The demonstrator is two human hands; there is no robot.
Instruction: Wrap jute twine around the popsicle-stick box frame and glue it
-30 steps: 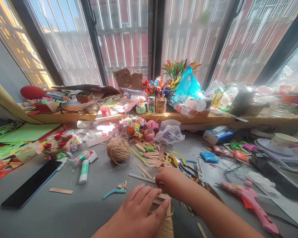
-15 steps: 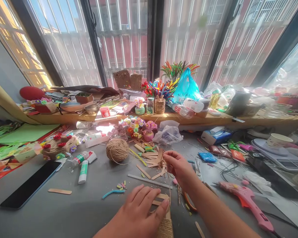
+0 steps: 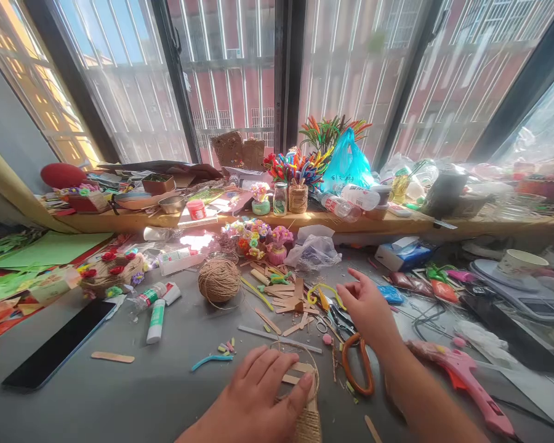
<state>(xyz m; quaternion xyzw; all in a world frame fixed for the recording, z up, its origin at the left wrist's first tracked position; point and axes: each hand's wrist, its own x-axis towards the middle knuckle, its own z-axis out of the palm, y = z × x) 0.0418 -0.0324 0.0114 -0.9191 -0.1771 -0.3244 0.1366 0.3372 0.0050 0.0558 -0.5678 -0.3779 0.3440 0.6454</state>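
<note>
My left hand (image 3: 258, 391) lies over a craft-stick frame (image 3: 305, 375) near the bottom middle, its thumb and fingers pressing it to the table. Jute twine (image 3: 307, 427) is wound round the lower part of this frame, and a loose strand curves over its top. My right hand (image 3: 367, 311) hovers to the right with the index finger extended and nothing visible in its grasp. Beneath and beside it lie orange-handled scissors (image 3: 357, 369), pliers (image 3: 339, 317) and a yellow pipe cleaner (image 3: 321, 289).
A twine ball (image 3: 219, 280) sits behind my left hand, beside scattered craft sticks (image 3: 289, 298). At right lie a pink glue gun (image 3: 466, 381) and a kitchen scale (image 3: 526, 292). A dark phone (image 3: 58, 344) and a glue stick (image 3: 156, 321) lie left.
My right hand has let go of the twine strand and moved right, its fingers opening. The strand has dropped into a loop over the frame. My left hand stays put.
</note>
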